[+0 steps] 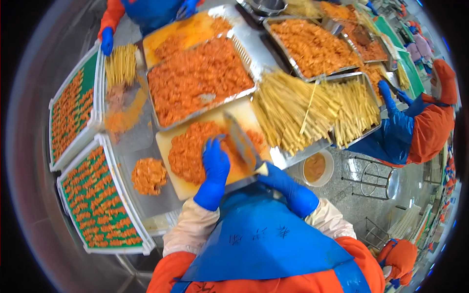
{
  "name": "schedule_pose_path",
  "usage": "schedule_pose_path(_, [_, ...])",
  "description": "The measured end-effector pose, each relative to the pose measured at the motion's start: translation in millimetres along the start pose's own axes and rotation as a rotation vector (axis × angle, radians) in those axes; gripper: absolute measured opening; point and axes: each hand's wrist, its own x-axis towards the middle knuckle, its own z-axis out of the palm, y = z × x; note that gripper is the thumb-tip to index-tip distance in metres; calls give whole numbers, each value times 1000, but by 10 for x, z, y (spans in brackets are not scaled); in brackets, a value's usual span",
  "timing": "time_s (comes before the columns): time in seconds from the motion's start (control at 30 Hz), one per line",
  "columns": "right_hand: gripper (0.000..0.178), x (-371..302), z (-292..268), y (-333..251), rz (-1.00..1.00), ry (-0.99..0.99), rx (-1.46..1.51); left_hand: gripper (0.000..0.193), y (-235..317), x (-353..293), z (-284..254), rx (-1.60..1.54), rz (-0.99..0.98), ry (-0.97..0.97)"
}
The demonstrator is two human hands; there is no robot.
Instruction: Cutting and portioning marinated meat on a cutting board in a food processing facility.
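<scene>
My right hand [282, 184], in a blue glove, grips the pale handle of a broad-bladed knife [241, 139]. The blade slants over a cream cutting board [181, 188], beside orange-red marinated meat pieces [188, 152]. My left hand [216, 163], also gloved in blue, presses bunched fingertips into the right part of this meat pile, left of the blade. Some meat lies under and beyond the knife. To the left of the board, a separate clump of meat [149, 176] sits on the metal worktop [138, 146].
Beyond the board stands a large tray of meat [195, 80]. Bundled wooden skewers [293, 110] lie to its right. White-rimmed trays [105, 200] hold rows of skewered meat at left. A bucket [316, 168] and stool [371, 178] stand right. Co-workers [415, 127] work nearby.
</scene>
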Motion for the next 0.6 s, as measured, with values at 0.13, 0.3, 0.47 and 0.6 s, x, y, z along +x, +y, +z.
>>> schedule_pose_path(0.13, [40, 236, 92, 149, 125, -273, 326, 26, -166, -93, 213, -1469, -662, -132])
schedule_pose_path(0.3, [36, 257, 51, 15, -32, -193, 261, 23, -81, -194, 260, -1563, -787, -386])
schedule_pose_path(0.47, [23, 182, -38, -100, -75, 55, 294, 32, 89, -11, 482, 127, 3, -437])
schedule_pose_path(0.6, [23, 176, -119, -142, -49, 62, 225, 43, 30, -146, 762, 292, 158, -483])
